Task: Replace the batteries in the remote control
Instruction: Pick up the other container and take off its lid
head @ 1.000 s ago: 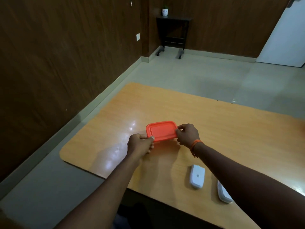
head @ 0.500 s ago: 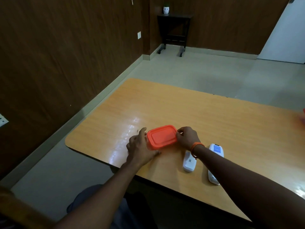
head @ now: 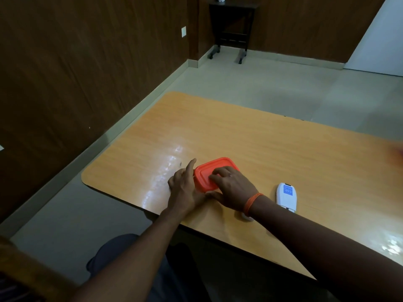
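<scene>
A small box with an orange lid (head: 207, 173) rests on the wooden table (head: 272, 149) near its front edge. My left hand (head: 185, 189) holds the box at its left side, index finger stretched out. My right hand (head: 232, 188) lies on top of the lid, fingers curled over it and thumb at the near edge. A white remote control (head: 286, 197) lies face up to the right of my right wrist. A second white piece (head: 246, 216) peeks out from under that wrist, mostly hidden.
The table's front edge runs diagonally under my forearms, with my lap below it. A dark wood wall stands to the left. A small dark side table (head: 231, 29) stands on the floor at the far corner.
The box came down from being held up between both hands onto the table. My right hand moved from the box's right end onto the lid; my left hand stays at its left side.
</scene>
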